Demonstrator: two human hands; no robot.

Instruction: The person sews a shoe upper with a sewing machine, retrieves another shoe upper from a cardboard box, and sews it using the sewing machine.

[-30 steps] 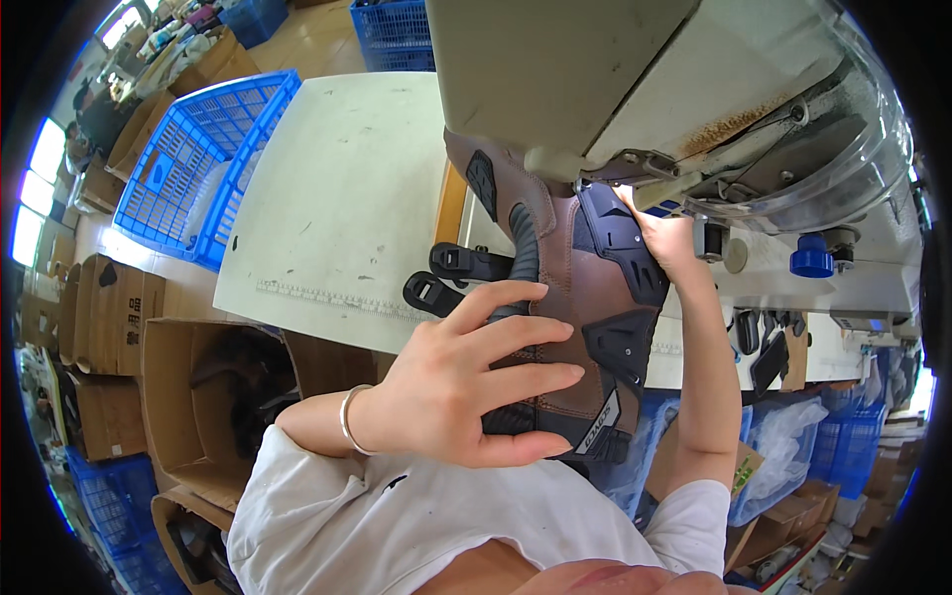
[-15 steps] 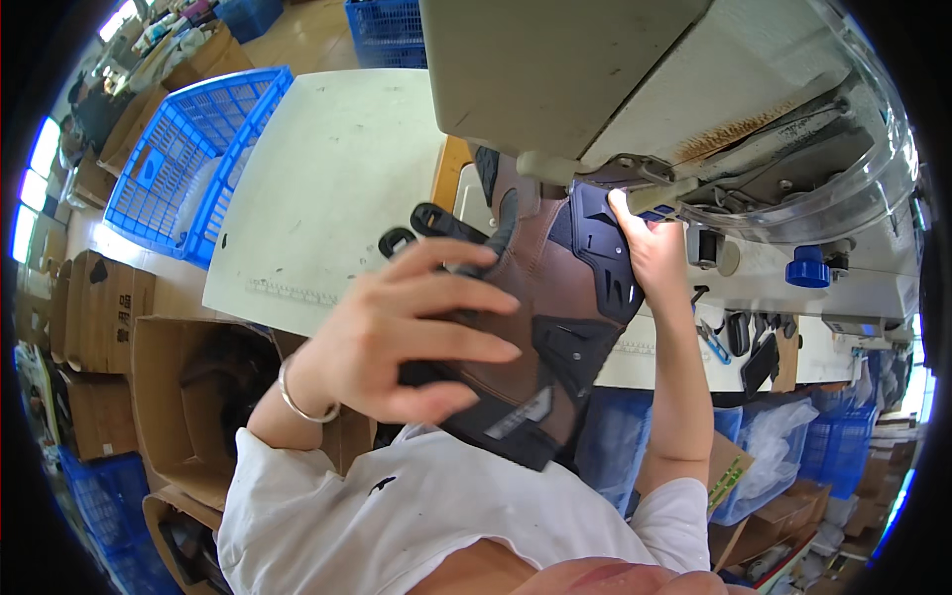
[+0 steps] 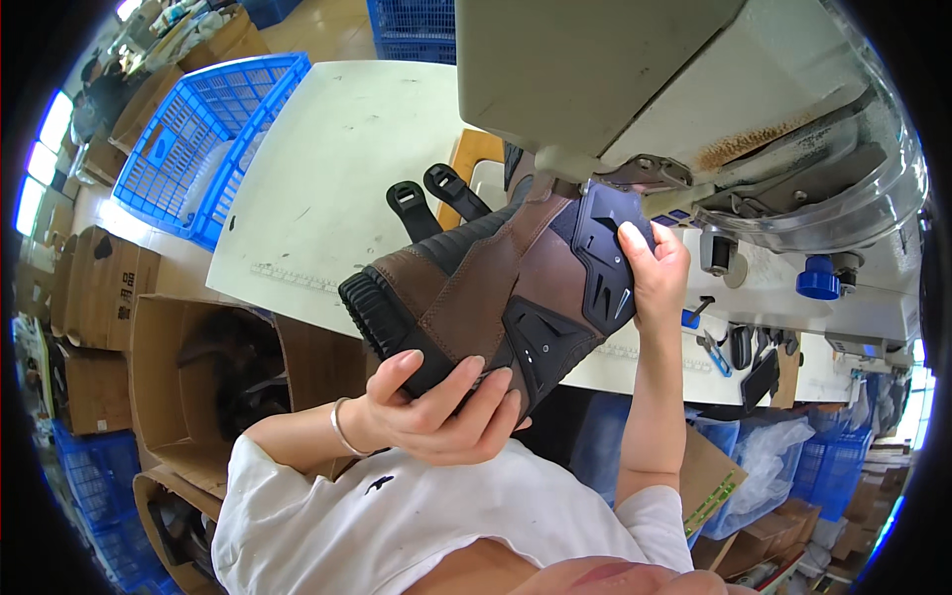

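Note:
A brown leather boot [image 3: 471, 288] with a ribbed black sole and stitched seams lies tilted across the front of a sewing machine [image 3: 565, 84]. Its upper end sits beneath the machine's head, where the contact point is partly hidden. Black plastic guards [image 3: 602, 263] cover one side of the boot, and two black straps [image 3: 409, 203] stick out from the other. My left hand [image 3: 446, 412] cups the sole end from below, fingers closed round its edge. With thumb on the outer guard, my right hand [image 3: 659, 273] grips the boot close to the machine.
Behind the boot stretches a white worktable [image 3: 327, 149] with a printed ruler scale. A blue crate [image 3: 213, 149] stands at its left. Below, an open cardboard box [image 3: 164, 387] holds dark items. Small tools, including blue-handled snips [image 3: 716, 355], lie at the right.
My left hand has moved from above the boot down to its sole end and closed on it. The boot has turned so its sole points left. My right hand keeps its grip.

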